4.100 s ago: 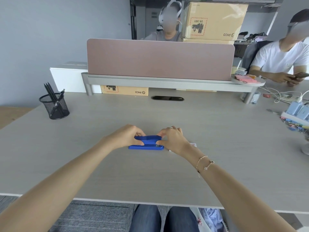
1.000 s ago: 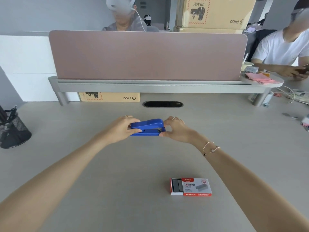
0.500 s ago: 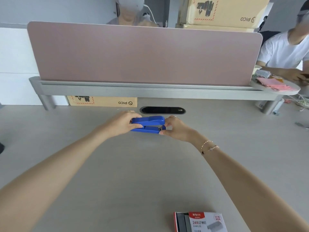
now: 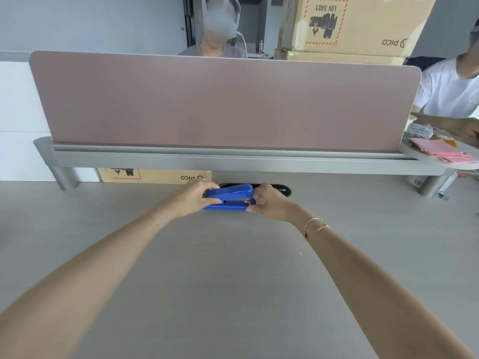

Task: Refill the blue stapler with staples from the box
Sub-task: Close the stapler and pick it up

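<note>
The blue stapler (image 4: pixel 230 196) is held above the grey desk (image 4: pixel 233 281), in front of a dark cable slot. My left hand (image 4: pixel 195 198) grips its left, rear end with the thumb along the side. My right hand (image 4: pixel 269 203) pinches its right, front end, where a bit of metal shows under the slightly raised top. The staple box is out of view.
A pink divider panel (image 4: pixel 225 102) on a grey metal shelf (image 4: pixel 233 160) closes off the back of the desk. Cardboard boxes (image 4: pixel 357 22) stand behind it. One person sits behind the panel, another at the right (image 4: pixel 451 89). Pink papers (image 4: pixel 438 151) lie at the shelf's right end.
The view has tilted up, so the staple box and the pen holder have left the frame. Both hands still hold the stapler, whose top now sits slightly raised at the right end.
</note>
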`<state>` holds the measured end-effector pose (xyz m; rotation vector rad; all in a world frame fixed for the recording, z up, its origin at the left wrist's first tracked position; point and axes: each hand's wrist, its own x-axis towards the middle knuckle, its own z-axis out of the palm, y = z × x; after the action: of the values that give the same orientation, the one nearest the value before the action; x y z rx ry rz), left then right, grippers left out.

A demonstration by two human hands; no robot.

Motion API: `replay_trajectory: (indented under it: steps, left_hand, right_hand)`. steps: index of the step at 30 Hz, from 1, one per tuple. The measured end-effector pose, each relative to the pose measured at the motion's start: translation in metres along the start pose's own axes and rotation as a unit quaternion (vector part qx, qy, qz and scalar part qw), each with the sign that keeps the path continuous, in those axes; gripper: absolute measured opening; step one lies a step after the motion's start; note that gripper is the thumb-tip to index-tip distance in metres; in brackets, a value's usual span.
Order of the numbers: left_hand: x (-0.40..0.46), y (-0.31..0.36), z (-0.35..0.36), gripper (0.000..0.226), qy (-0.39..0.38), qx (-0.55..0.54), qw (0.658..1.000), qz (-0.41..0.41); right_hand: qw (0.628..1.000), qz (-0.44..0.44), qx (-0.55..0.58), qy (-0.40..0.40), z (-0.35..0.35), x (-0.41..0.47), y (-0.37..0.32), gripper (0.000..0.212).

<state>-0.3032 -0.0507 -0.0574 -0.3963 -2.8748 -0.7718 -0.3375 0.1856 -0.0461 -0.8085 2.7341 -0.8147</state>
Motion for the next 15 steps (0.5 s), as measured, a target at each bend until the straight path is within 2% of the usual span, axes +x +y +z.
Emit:
replay_trajectory:
  steps: [1,5,9,15]
  left_hand:
    - [0.004,-0.002,0.001,0.011,0.0,-0.001,1.0,-0.003]
    - [0.015,-0.009,0.006,0.009,-0.001,-0.007,1.0,-0.016]
    - [0.016,-0.017,0.011,0.01,-0.003,-0.003,1.0,-0.022]
    - [0.016,-0.017,0.011,0.016,-0.008,-0.009,1.0,-0.012]
  right_hand:
    - [1.0,-0.002,0.004,-0.002,-0.001,0.003,0.001,0.01]
    - [1.0,-0.009,0.012,0.003,-0.003,0.014,0.006,0.034]
    - [1.0,-0.009,0.0,-0.002,0.004,0.021,0.012,0.01]
    - [1.0,-0.005,0.003,0.014,0.005,0.024,0.016,0.022]
